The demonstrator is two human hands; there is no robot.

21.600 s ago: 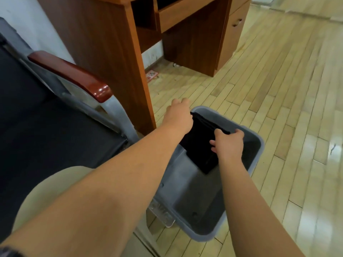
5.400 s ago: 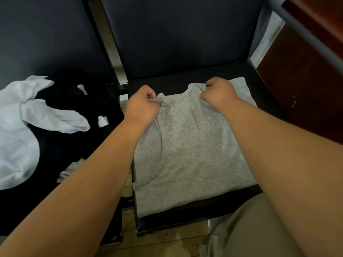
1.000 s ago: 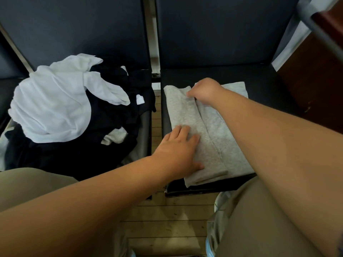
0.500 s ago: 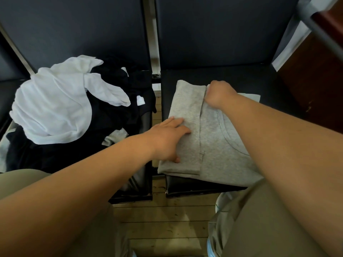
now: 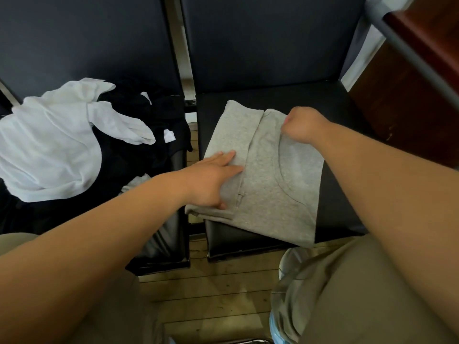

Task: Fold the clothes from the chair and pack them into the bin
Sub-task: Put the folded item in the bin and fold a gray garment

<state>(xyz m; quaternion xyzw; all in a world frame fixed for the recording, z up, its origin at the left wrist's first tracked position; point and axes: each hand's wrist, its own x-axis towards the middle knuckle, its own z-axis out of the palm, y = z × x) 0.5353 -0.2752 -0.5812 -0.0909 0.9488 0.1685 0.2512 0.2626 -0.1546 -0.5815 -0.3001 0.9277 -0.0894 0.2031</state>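
Right hand point(image 5: 301, 125): grip closed, pinching the far edge of the grey shirt point(image 5: 280, 184). Left hand point(image 5: 211, 180): flat, fingers straight, pressing the folded-over left panel. The shirt lies on the right chair seat point(image 5: 340, 194). Since a second ago you've turned it and the neckline now shows, so I'd say the fold is half done. Count: one grey shirt, one white garment point(image 5: 49, 145), one black heap point(image 5: 139, 150) (pieces uncountable), two seats. No bin visible.

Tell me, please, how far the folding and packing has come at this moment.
Done: the gray shirt lies on the right seat with one side already folded over. In hand: the left hand presses that fold flat while the right hand grips the shirt's far edge. Left: finishing this fold, then the white garment and black clothes heaped on the left seat. The bin is not in view.
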